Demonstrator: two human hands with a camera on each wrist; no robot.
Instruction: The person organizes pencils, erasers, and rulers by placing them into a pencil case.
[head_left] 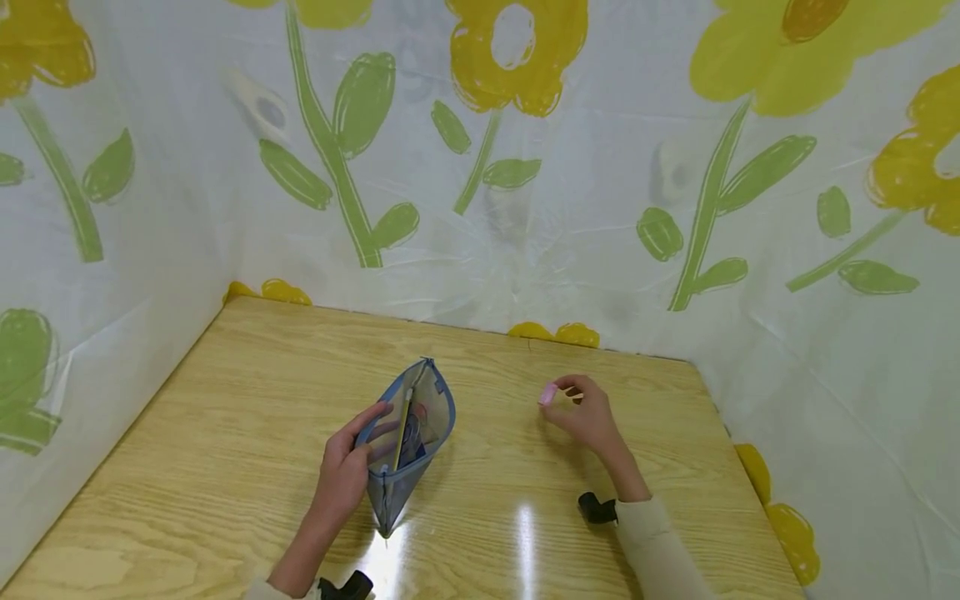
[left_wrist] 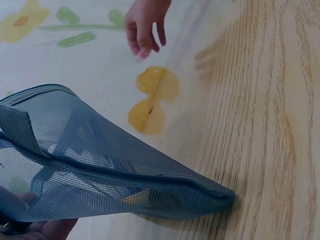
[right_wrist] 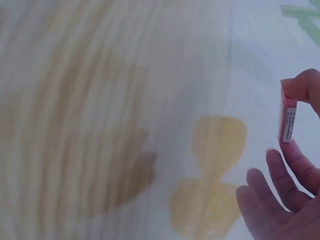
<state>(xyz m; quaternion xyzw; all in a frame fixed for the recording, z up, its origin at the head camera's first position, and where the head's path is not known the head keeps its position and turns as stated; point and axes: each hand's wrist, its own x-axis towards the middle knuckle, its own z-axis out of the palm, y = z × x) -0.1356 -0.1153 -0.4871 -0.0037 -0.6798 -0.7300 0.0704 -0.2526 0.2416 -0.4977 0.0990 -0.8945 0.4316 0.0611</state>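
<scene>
My left hand [head_left: 347,467] grips the near left side of a blue-grey mesh zip pouch [head_left: 401,492], whose mouth gapes upward above the table. Inside lie a yellow pencil [head_left: 403,429] and some blue and reddish items too blurred to name. The left wrist view shows the pouch's mesh side and dark seam [left_wrist: 150,175] close up. To the right, apart from the pouch, my right hand [head_left: 588,417] pinches a small pink eraser [head_left: 548,394] between thumb and forefinger. A white printed label [right_wrist: 289,125] shows on the eraser in the right wrist view; the other fingers are spread.
Both hands are over a light wooden table [head_left: 247,400]. White sheeting [head_left: 585,250] printed with yellow flowers and green leaves walls the table at the back and both sides. Black wrist cameras [head_left: 597,508] sit at the cuffs of the pale sleeves.
</scene>
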